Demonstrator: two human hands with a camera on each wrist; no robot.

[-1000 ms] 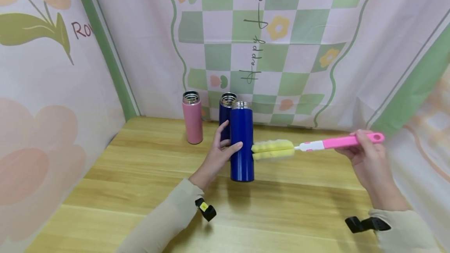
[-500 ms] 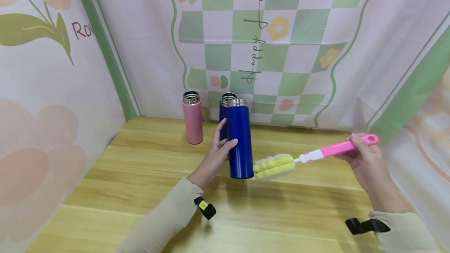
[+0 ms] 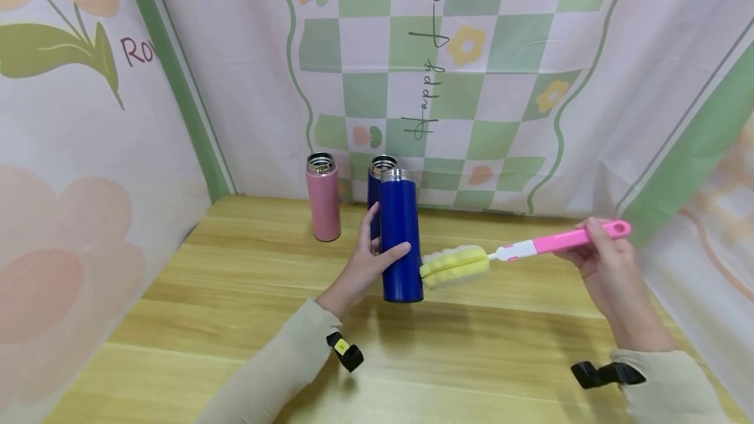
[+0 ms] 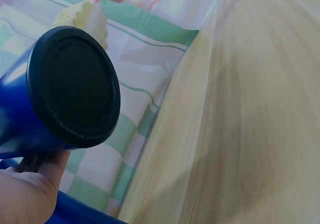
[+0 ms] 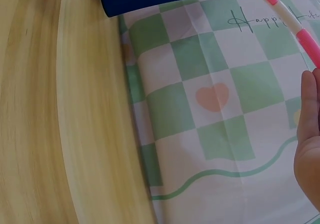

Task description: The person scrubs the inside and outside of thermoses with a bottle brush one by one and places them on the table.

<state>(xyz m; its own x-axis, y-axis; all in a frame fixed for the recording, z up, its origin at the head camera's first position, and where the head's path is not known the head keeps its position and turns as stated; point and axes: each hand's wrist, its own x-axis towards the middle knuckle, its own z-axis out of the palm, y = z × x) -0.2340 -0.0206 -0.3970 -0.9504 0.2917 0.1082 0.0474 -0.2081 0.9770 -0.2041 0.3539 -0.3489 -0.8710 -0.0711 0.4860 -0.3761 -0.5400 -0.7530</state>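
Note:
My left hand grips a tall blue bottle by its side, thumb across the front. The bottle has a bare metal neck without a lid and is held above the table; its black base faces the left wrist camera. My right hand holds the pink handle of a bottle brush. The brush's yellow sponge head lies against the outside of the bottle, low on its right side. In the right wrist view, fingers of that hand show beside the handle.
Behind the held bottle stands a second, dark blue bottle, partly hidden. A pink bottle stands to its left, also lidless. The wooden table ends at a checked green and white curtain.
The sponge head moved down along the bottle's side, then back up somewhat. The blue bottle shifted slightly left and tilted a little, still in my left hand.

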